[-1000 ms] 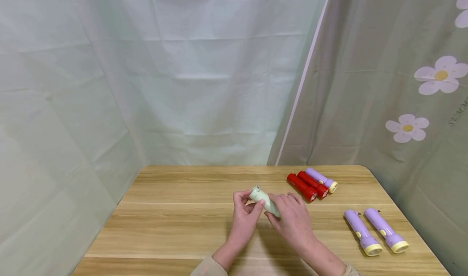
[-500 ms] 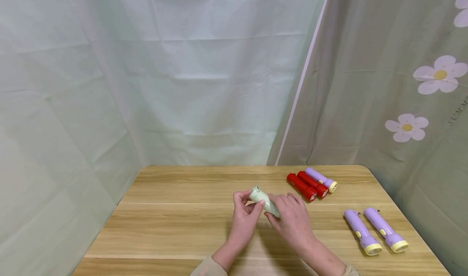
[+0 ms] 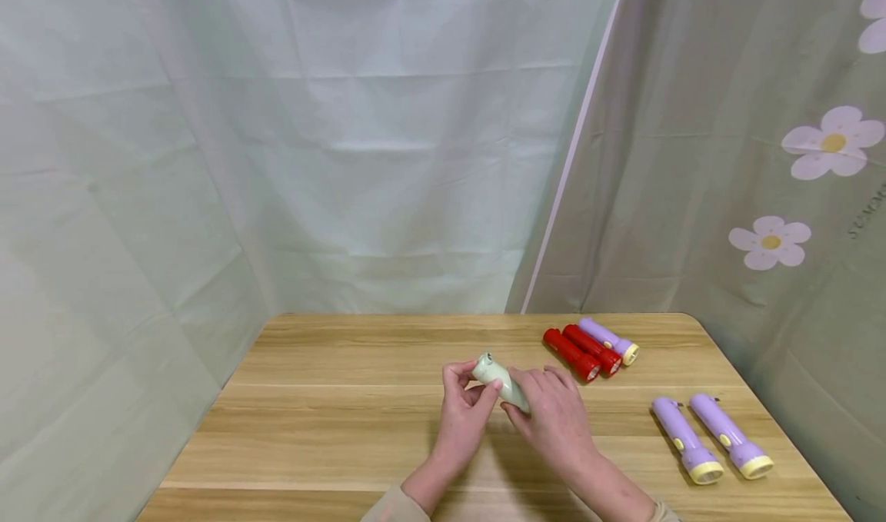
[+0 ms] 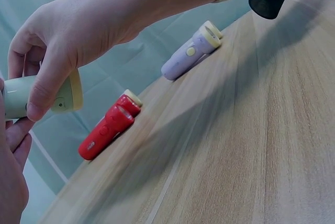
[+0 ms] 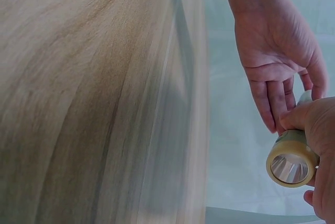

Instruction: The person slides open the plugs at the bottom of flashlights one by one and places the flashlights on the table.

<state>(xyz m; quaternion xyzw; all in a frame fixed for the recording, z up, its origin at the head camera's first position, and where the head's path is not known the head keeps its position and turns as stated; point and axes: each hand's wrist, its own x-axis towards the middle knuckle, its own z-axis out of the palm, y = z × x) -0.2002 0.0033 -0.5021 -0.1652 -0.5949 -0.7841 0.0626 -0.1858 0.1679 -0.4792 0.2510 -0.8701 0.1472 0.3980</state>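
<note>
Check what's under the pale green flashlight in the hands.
Only bare wooden table shows beneath the pale green flashlight, held clear of it by the left hand and right hand. The hands hide the patch directly below.

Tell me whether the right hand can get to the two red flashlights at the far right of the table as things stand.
Probably yes, once freed. The right hand grips the pale green flashlight together with the left hand. Bare table lies between it and the red flashlights, with nothing in the way.
</note>
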